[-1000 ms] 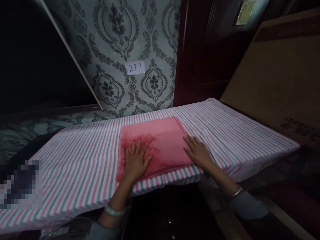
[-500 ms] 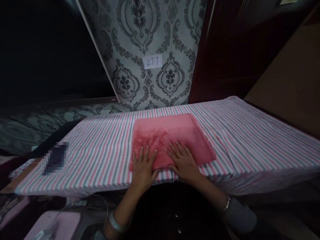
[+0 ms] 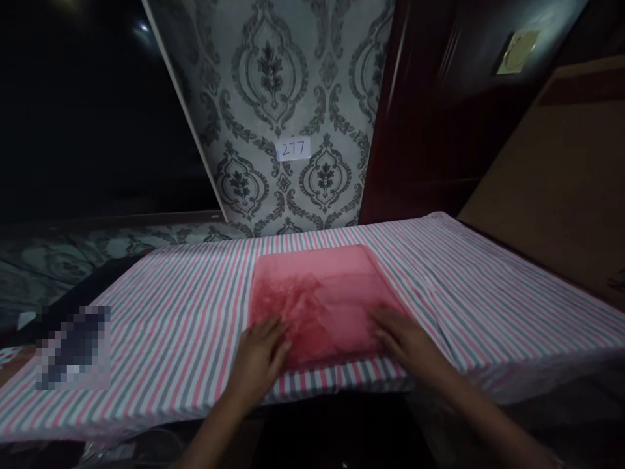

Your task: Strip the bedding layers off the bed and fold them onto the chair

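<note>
A folded pink towel [image 3: 322, 296] lies flat on a bed covered with a pink, grey and white striped sheet [image 3: 185, 319]. My left hand [image 3: 261, 357] is at the towel's near left corner, its fingers bent over the edge as if pinching it. My right hand [image 3: 407, 340] rests on the near right corner. Its fingers are smeared by motion, so I cannot make out its grip. Both forearms reach in from the bottom of the view.
A wall with grey damask paper carries a small label reading 277 [image 3: 293, 149]. A dark wooden door [image 3: 430, 130] stands to its right, and a brown board [image 3: 561, 189] leans beyond the bed's right side. A blurred-out dark object [image 3: 73, 345] sits at the sheet's left end.
My hands lay side by side on the towel's near edge; they have now spread apart to its two near corners. The view has shifted slightly.
</note>
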Tool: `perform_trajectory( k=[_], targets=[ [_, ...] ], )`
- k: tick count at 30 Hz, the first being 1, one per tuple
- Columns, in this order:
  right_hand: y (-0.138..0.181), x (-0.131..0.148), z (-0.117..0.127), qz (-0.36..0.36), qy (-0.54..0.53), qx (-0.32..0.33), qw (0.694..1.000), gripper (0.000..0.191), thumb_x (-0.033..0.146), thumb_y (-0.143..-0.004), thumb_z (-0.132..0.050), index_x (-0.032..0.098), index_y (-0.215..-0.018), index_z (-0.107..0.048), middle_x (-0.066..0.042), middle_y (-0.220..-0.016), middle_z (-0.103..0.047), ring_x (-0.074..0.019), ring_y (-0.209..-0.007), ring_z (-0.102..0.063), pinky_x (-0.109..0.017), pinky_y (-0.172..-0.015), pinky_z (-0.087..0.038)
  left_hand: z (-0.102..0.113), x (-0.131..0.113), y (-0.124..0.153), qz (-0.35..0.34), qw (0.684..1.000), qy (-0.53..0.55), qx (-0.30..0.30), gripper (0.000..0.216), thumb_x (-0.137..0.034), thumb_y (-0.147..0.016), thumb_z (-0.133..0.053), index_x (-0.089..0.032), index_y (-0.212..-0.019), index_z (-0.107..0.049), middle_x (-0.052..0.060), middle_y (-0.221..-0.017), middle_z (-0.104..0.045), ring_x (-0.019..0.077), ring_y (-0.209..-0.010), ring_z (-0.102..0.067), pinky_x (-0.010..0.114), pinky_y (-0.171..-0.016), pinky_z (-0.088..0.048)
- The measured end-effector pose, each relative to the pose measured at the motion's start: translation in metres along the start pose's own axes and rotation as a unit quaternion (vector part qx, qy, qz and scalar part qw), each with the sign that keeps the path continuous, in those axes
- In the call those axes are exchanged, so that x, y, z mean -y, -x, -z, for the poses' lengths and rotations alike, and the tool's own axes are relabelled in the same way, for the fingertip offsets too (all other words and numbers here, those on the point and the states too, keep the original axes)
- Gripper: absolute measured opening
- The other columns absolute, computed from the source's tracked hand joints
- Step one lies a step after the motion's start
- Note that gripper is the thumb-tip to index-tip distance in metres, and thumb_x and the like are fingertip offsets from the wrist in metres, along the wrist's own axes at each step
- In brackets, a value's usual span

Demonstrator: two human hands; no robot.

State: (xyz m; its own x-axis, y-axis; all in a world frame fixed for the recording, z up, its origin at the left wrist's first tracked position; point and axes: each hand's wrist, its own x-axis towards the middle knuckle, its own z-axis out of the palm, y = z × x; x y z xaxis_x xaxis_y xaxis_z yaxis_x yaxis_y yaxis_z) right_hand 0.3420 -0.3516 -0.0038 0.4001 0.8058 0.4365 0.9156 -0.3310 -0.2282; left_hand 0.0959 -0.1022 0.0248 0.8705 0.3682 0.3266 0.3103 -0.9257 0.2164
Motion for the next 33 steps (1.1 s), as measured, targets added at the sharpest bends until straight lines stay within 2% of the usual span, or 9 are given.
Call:
perform_trajectory(
  k=[2,5,7,10,15,18,24,29,33],
  targets=[
    [-0.041,0.005,0.02,-0.037,-0.012,0.001,0.999,0.05,0.032,-0.103,-0.031,0.019,-0.141,-0.06,-0.009,-0.133,-0.067,-0.0226,-0.121,-0.063,-0.037,-0.105,-0.049,0.021,0.002,-0.036,0.012,0.999,0.046,0.005,0.047,-0.037,-0.102,-0.031,-0.028,-0.13,-0.068,0.005,-0.13,-0.071,0.0215,-0.121,-0.065,0.038,-0.106,-0.049],
    [-0.122,0.027,0.03,-0.029,0.013,0.061,0.998,0.054,0.017,-0.095,-0.035,0.013,-0.145,-0.056,-0.01,-0.143,-0.06,-0.0223,-0.13,-0.056,-0.033,-0.112,-0.041,0.037,-0.011,-0.113,0.003,0.998,0.03,0.062,0.048,-0.031,-0.1,-0.035,-0.018,-0.14,-0.059,0.009,-0.145,-0.06,0.0221,-0.134,-0.055,0.037,-0.115,-0.041],
    [-0.171,0.044,0.021,-0.036,0.031,0.136,0.99,0.055,0.011,-0.093,-0.035,0.014,-0.144,-0.057,-0.011,-0.145,-0.058,-0.022,-0.132,-0.055,-0.034,-0.113,-0.038,0.032,-0.023,-0.163,0.033,0.993,-0.015,0.116,0.051,-0.026,-0.099,-0.038,-0.014,-0.147,-0.05,0.012,-0.155,-0.049,0.0227,-0.144,-0.045,0.04,-0.12,-0.035],
    [-0.209,0.055,-0.007,-0.037,0.04,0.146,0.988,0.048,0.017,-0.099,-0.033,0.015,-0.139,-0.061,-0.013,-0.14,-0.062,-0.0252,-0.13,-0.055,-0.043,-0.115,-0.034,0.006,-0.033,-0.205,0.063,0.988,-0.057,0.125,0.048,-0.028,-0.101,-0.034,-0.018,-0.145,-0.052,0.013,-0.153,-0.052,0.0258,-0.143,-0.045,0.053,-0.121,-0.028],
    [-0.2,0.036,-0.054,-0.024,0.038,0.119,0.992,0.047,0.026,-0.104,-0.034,0.021,-0.147,-0.052,-0.01,-0.155,-0.046,-0.0251,-0.143,-0.039,-0.049,-0.118,-0.027,-0.048,-0.02,-0.198,0.061,0.991,-0.086,0.079,0.05,-0.031,-0.101,-0.031,-0.022,-0.147,-0.05,0.014,-0.157,-0.046,0.0312,-0.147,-0.038,0.064,-0.12,-0.022],
    [-0.197,0.017,-0.064,-0.034,0.032,0.11,0.993,0.046,0.029,-0.105,-0.033,0.024,-0.147,-0.052,-0.008,-0.155,-0.047,-0.0233,-0.143,-0.038,-0.048,-0.119,-0.025,-0.062,-0.009,-0.193,0.058,0.992,-0.1,0.058,0.053,-0.035,-0.102,-0.029,-0.021,-0.148,-0.049,0.013,-0.157,-0.047,0.0314,-0.146,-0.039,0.061,-0.121,-0.023],
    [-0.205,-0.024,-0.05,-0.136,0.059,0.107,0.983,0.045,0.032,-0.104,-0.032,0.017,-0.127,-0.067,-0.013,-0.133,-0.064,-0.0286,-0.128,-0.049,-0.051,-0.115,-0.027,-0.051,0.016,-0.204,0.167,0.978,-0.101,0.074,0.062,-0.048,-0.1,-0.026,-0.016,-0.147,-0.05,0.016,-0.152,-0.051,0.0361,-0.145,-0.039,0.061,-0.12,-0.021],
    [-0.204,-0.043,-0.044,-0.219,0.044,0.11,0.969,0.047,0.036,-0.104,-0.029,0.02,-0.122,-0.069,-0.011,-0.133,-0.064,-0.0308,-0.128,-0.048,-0.052,-0.105,-0.038,-0.041,0.041,-0.203,0.274,0.957,-0.062,0.072,0.061,-0.049,-0.099,-0.022,-0.021,-0.141,-0.056,0.013,-0.152,-0.052,0.0393,-0.146,-0.035,0.066,-0.114,-0.029],
    [-0.204,-0.045,-0.046,-0.282,0.015,0.111,0.953,0.049,0.039,-0.104,-0.027,0.022,-0.129,-0.066,-0.012,-0.142,-0.056,-0.033,-0.125,-0.052,-0.051,-0.099,-0.044,-0.034,0.047,-0.199,0.352,0.935,0.007,0.045,0.056,-0.046,-0.099,-0.025,-0.022,-0.136,-0.06,0.015,-0.149,-0.053,0.0434,-0.135,-0.046,0.067,-0.106,-0.036]
  ],
)
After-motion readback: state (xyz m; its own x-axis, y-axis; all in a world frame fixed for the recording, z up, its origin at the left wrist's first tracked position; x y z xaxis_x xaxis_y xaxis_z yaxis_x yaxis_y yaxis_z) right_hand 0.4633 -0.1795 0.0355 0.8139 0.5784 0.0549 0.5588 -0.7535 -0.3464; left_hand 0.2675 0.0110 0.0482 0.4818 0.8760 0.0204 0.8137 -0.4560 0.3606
